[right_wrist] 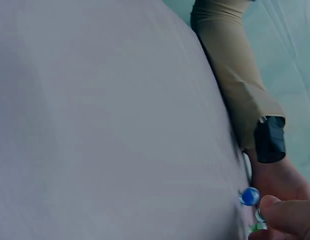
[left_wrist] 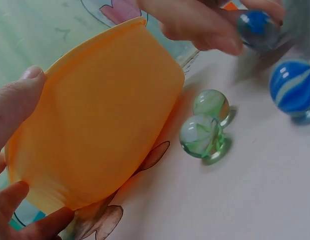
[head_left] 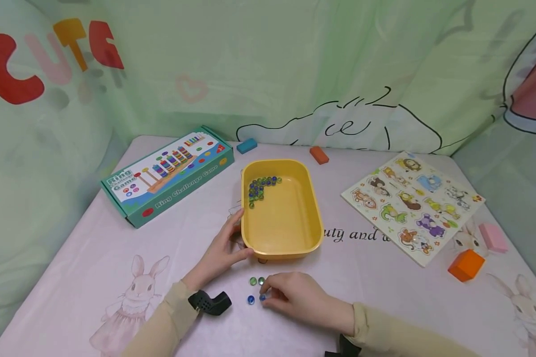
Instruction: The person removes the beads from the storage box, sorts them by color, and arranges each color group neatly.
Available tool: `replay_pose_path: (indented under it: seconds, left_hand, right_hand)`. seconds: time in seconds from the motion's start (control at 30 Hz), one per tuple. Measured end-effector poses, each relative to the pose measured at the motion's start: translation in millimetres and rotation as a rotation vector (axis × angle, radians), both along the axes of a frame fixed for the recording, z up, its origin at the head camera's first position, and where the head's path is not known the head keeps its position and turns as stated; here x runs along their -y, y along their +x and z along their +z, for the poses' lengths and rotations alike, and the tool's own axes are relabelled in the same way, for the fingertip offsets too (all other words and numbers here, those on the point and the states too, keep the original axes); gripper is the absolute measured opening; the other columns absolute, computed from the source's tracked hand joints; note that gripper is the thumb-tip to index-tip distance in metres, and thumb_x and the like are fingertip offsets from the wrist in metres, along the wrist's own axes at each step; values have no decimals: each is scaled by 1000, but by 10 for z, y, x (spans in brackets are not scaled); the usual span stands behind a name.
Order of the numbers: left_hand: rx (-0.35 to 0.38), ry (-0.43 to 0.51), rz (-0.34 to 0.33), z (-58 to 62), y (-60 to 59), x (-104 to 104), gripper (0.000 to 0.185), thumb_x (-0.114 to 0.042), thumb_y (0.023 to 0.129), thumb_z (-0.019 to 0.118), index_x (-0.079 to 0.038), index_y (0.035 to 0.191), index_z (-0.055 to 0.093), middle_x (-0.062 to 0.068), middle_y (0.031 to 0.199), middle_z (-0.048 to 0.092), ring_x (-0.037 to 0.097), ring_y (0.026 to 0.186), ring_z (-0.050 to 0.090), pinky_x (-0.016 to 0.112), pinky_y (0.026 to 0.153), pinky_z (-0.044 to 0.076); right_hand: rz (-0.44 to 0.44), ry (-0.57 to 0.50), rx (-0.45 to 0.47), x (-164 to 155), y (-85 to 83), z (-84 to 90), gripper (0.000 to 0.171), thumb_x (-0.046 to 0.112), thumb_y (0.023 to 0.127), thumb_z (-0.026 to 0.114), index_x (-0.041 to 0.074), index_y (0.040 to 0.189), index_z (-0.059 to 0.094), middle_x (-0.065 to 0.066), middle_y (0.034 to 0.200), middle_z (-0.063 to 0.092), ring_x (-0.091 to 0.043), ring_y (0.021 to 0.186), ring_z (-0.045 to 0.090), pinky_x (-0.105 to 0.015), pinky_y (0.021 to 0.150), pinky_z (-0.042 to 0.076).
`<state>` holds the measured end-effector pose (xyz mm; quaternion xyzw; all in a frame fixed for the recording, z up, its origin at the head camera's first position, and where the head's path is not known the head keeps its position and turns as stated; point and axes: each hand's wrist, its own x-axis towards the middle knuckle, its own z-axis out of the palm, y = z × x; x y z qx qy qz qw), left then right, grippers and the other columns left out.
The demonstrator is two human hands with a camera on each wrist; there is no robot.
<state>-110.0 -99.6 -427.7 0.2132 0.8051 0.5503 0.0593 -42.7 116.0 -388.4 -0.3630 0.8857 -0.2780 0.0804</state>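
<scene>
The right hand [head_left: 301, 297] pinches a blue marble [left_wrist: 259, 27] between thumb and fingertips just above the tablecloth [head_left: 116, 248], close to the near edge of the table. The left hand [head_left: 221, 250] grips the near left corner of the yellow tray [head_left: 290, 223], thumb on the rim and fingers curled under the wall, so the tray looks steadied or slightly tipped. Three marbles lie loose just beside the pinching fingers: two green marbles [left_wrist: 205, 125] touching each other and another blue marble [head_left: 250, 299] a little apart. A cluster of marbles [head_left: 260, 187] sits in the far left corner of the tray. To do this well, I judge the pinch should stay firm, since glass rolls easily, and the marble should go low over the near rim so it does not bounce out.
</scene>
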Motion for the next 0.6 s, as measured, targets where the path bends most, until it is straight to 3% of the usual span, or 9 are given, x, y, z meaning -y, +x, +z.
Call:
replay_pose_path:
  seconds: [0.33,0.6]
  left_hand:
    - [13,19,-6,-17,-3,0,86,-29,83,69,-32,148,13,3,149,30,25,126,42,56,109,20]
    - [-7,12,-6,-8,-9,2,87,-34,82,69,-29,149,13,4,146,34,22,124,44,53,109,22]
  right_hand:
    - [-45,3,-55,66,42,-117,13,29,81,70,18,87,66,17,62,47,7,55,38,-10,52,32]
    - [-45,24,-72,83,45,-125,14,31,81,69,19,88,66,17,61,46,7,55,37,-10,51,30]
